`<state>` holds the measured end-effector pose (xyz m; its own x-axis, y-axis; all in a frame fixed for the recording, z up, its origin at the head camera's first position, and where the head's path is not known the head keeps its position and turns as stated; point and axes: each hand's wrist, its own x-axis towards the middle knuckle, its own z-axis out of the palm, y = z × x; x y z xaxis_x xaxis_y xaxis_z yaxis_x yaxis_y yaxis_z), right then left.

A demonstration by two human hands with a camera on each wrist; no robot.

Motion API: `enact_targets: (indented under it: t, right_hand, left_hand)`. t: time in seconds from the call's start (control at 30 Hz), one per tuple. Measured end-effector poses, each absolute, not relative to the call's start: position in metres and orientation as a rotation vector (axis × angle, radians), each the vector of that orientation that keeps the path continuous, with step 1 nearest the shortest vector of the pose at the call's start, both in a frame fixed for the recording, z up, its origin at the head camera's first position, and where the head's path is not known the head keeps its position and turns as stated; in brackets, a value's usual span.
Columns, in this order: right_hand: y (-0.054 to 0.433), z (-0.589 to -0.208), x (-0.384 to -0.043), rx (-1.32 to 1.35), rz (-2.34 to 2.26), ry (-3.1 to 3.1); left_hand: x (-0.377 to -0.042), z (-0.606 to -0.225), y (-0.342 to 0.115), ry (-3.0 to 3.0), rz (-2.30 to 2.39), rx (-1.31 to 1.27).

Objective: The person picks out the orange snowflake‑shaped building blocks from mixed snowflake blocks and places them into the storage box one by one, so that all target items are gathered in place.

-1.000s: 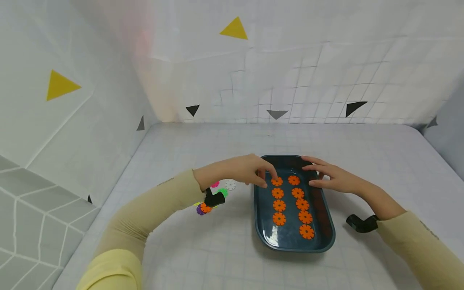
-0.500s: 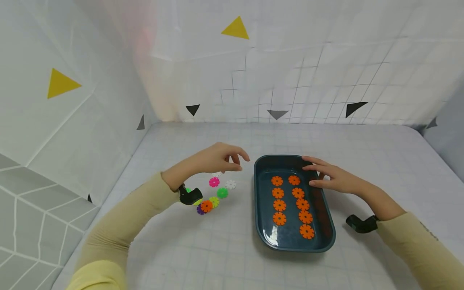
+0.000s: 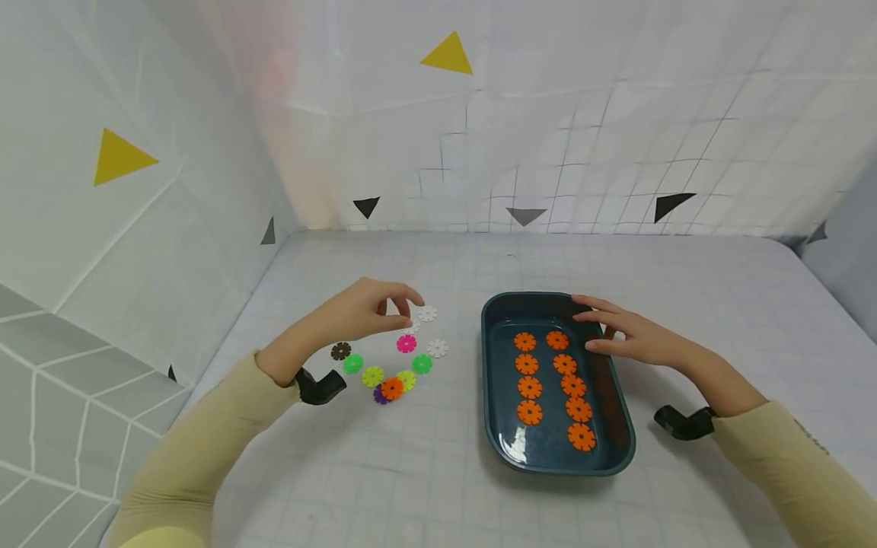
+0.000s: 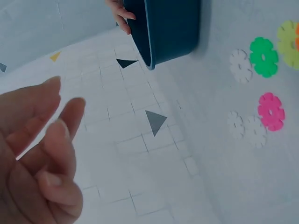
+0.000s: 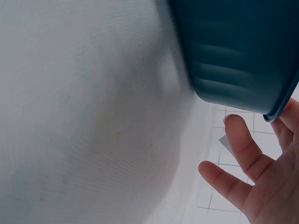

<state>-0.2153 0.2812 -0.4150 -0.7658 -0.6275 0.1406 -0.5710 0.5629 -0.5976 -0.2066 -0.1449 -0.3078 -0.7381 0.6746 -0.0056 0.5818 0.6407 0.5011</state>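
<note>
My left hand hovers over the back of a loose group of notched plastic discs, fingers bent and thumb apart. Nothing lies between its fingertips in the left wrist view. A white disc shows just beyond those fingertips, and a pink disc sits nearer the front. To the right stands a deep blue tray with two rows of orange discs on its floor. My right hand rests on the tray's right rim near the back corner, its fingers stretched over the edge.
Other loose discs lie left of the tray: green, white, dark brown, and an orange disc overlapping a purple one. White sheeting with taped triangles rises behind the table.
My left hand has moved left from above the tray to over the loose discs, leaving an orange disc at the back of the left row. The right hand stays on the rim.
</note>
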Motion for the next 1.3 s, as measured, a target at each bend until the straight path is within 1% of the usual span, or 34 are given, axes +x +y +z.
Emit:
enact_targets:
  t: [0.27, 0.6, 0.97, 1.3]
  right_hand:
    - [0.279, -0.414, -0.213, -1.047, -0.996, 2.693]
    - [0.280, -0.414, -0.213, -1.027, -0.973, 2.702]
    - [0.280, -0.413, -0.214, -1.040, -0.977, 2.690]
    - [0.281, -0.415, -0.216, -0.979, -0.919, 2.728]
  left_hand:
    - [-0.188, -0.325, -0.157, 2.840, 0.559, 1.036]
    - [-0.178, -0.355, -0.165, 2.819, 0.603, 0.951]
    - [-0.177, -0.375, -0.167, 2.718, 0.557, 0.882]
    - [-0.183, -0.395, -0.170, 2.617, 0.479, 0.732]
